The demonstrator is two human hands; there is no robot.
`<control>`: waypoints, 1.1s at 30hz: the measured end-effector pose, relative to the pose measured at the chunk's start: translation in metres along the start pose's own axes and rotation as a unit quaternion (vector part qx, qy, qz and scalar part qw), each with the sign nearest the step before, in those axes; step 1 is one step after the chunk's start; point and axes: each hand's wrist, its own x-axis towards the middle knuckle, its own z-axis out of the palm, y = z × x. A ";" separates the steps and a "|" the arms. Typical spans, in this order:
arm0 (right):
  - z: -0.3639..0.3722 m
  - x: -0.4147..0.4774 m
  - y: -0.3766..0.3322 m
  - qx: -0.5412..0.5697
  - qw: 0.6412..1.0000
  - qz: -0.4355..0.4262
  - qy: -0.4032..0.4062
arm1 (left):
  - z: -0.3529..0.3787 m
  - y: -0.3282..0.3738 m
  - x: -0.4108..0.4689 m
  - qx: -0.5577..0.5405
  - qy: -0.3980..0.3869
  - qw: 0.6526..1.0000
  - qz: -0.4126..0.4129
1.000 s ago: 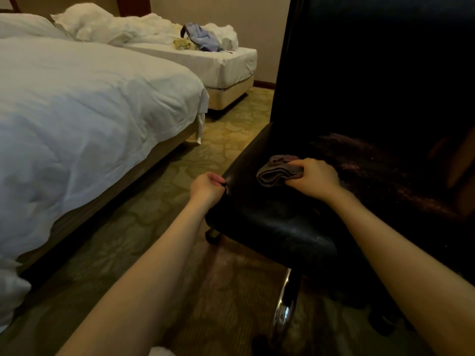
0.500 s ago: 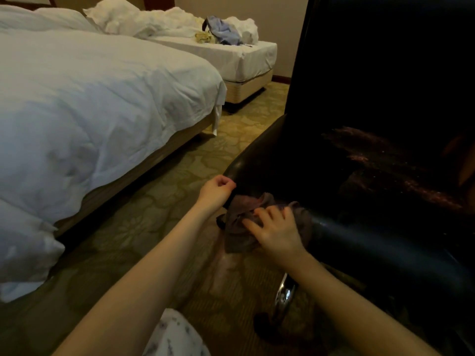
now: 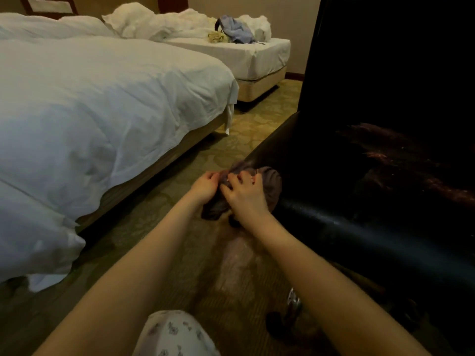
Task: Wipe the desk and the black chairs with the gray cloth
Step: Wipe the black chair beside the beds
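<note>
Cloth (image 3: 270, 181), gray, 1 piece: bunched over the chair's (image 3: 359, 227) near-left seat corner, left hand (image 3: 204, 186) pinching its left edge, right hand (image 3: 244, 197) close beside with fingers curled into the folds; likely soft, light, limp, best gathered by the bunched middle.

No readable text — no labels, no numbers.
</note>
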 end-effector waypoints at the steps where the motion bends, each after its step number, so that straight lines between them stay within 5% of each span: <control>1: 0.006 -0.008 -0.005 0.003 1.000 -0.012 -0.016 | 0.006 -0.008 -0.004 0.013 -0.005 1.000 -0.008; 10: -0.001 -0.055 -0.002 0.078 0.996 -0.041 -0.007 | 0.000 0.009 -0.043 0.180 -0.169 0.966 -0.081; 16: -0.032 -0.066 0.045 0.104 0.978 0.180 0.009 | 0.028 0.061 -0.040 0.013 -0.061 0.994 0.088; 20: -0.034 -0.090 0.051 0.080 0.973 0.217 -0.011 | 0.069 0.069 -0.040 -0.025 0.001 0.992 0.125; 27: -0.041 -0.095 0.057 0.126 0.945 0.302 -0.021 | 0.089 0.072 -0.029 -0.188 0.035 0.981 0.025; 33: -0.059 -0.108 0.095 0.145 0.917 0.364 -0.065 | 0.088 0.077 -0.024 -0.225 0.043 0.972 -0.045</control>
